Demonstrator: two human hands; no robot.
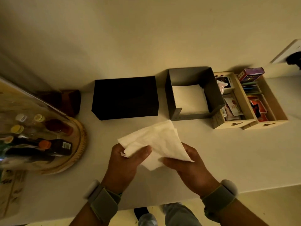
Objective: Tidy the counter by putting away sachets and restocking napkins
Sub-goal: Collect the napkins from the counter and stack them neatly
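Both hands hold a small stack of white napkins (156, 141) just above the counter, near its front edge. My left hand (125, 162) pinches the stack's left corner. My right hand (187, 167) grips its right lower edge. Behind them stands a grey open napkin holder (216, 95) with white napkins (189, 97) lying flat inside. To its right sits a wooden sachet organiser (236, 124) with several sachets (231, 105) in its compartments.
A closed black box (125, 98) stands left of the holder. A round wicker tray (79, 144) with several bottles under a clear dome is at far left. A small dark wooden block (70, 100) sits behind it. A wall socket (290, 53) is at upper right.
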